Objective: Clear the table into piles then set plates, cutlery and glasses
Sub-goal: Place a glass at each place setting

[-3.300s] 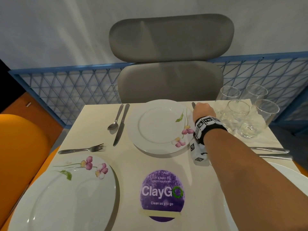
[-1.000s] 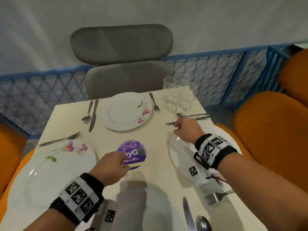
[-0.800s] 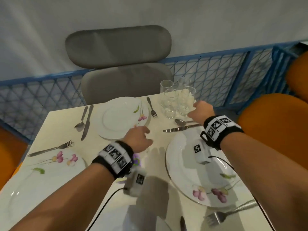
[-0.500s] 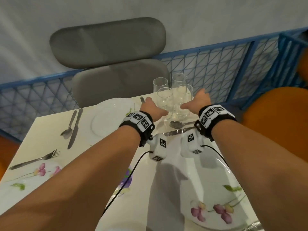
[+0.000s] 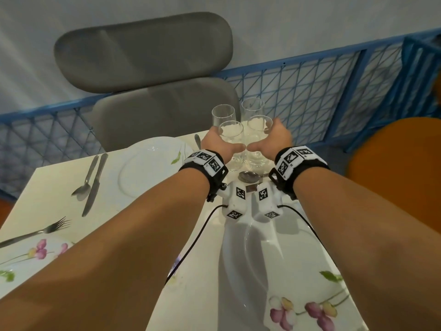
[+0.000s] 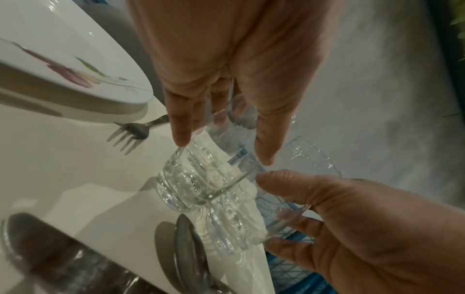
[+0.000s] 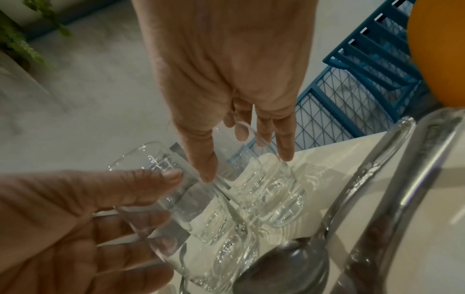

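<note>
Tabletop [image 5: 47,177] first: pale cream, with the grey chair [image 5: 148,68] pushed up to its far edge and a blue mesh fence [image 5: 310,91] behind that. Both forearms stretch straight out from the near edge toward the far right corner, wrists almost side by side, each with a black band and white marker blocks.

Big floral plate [image 5: 274,271] sits at the right edge under the right forearm, another plate [image 5: 148,168] at the far edge, and a third one [image 5: 26,256] peeks in at the left edge. A knife [image 5: 94,185] and spoon [image 5: 84,179] lie left of the far plate, and a fork [image 5: 40,231] sits near the left plate.

Four clear glasses stand bunched up at the far right corner. The left hand [image 5: 220,145] wraps the near left glass [image 5: 231,142], thumb on the near side and fingers curled round the back, so it's clamped on. The right hand [image 5: 274,138] does the same on the near right glass [image 5: 259,139], mirrored, thumb tips nearly meeting in the middle. In both wrist views the glass bases look like they're on the table, though honestly I can't tell for sure. The two back glasses [image 5: 238,111] are untouched. Another spoon [image 5: 249,176] lies just in front of the glasses.
</note>
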